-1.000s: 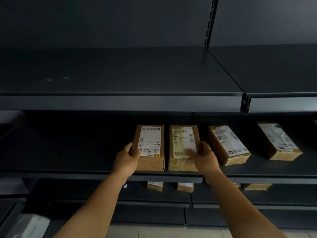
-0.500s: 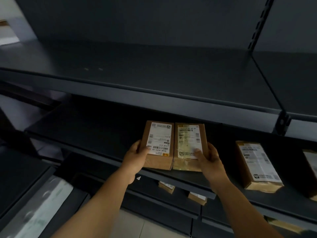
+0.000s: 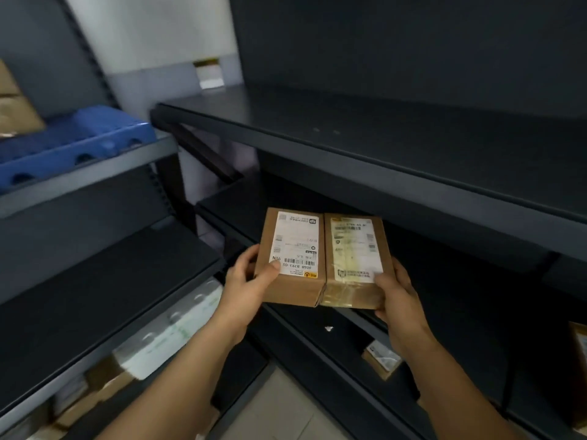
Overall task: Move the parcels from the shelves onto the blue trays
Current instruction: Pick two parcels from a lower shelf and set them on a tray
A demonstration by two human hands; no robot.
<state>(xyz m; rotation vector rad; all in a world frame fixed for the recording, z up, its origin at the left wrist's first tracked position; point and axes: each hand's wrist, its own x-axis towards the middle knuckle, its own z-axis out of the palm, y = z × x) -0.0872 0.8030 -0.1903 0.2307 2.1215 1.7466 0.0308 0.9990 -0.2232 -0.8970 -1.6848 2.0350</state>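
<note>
head view showed two brown parcels held side by side, their long sides touching, clear of the dark shelves (image 3: pixel 413 173). left parcel (image 3: pixel 293 258) carried a white label with a barcode; right parcel (image 3: pixel 355 265) carried a paler label under glossy tape. each parcel's long axis ran from 6 towards 12 o'clock, tipped slightly towards 1 o'clock, label faces up and print upside down to the camera.

left hand (image 3: pixel 246 284) gripped the left parcel at its 9 o'clock edge, thumb lying on the label corner and fingers curled beneath. right hand (image 3: pixel 398 296) gripped the right parcel at its 3 o'clock edge, thumb on the label's lower corner, fingers wrapped under the box.

blue tray (image 3: pixel 79 144) sat on a grey shelf at 10 o'clock, well apart from the held parcels. it held brown cardboard boxes (image 3: pixel 16 112) at its far left end, cut by the picture's edge; the rest of its ridged floor showed bare.

small parcel (image 3: pixel 381 360) lay on a lower shelf at 5 o'clock, beneath the right wrist. white wrapped packs (image 3: pixel 168 328) lay under the left-hand shelving at 7 o'clock, blurred.
</note>
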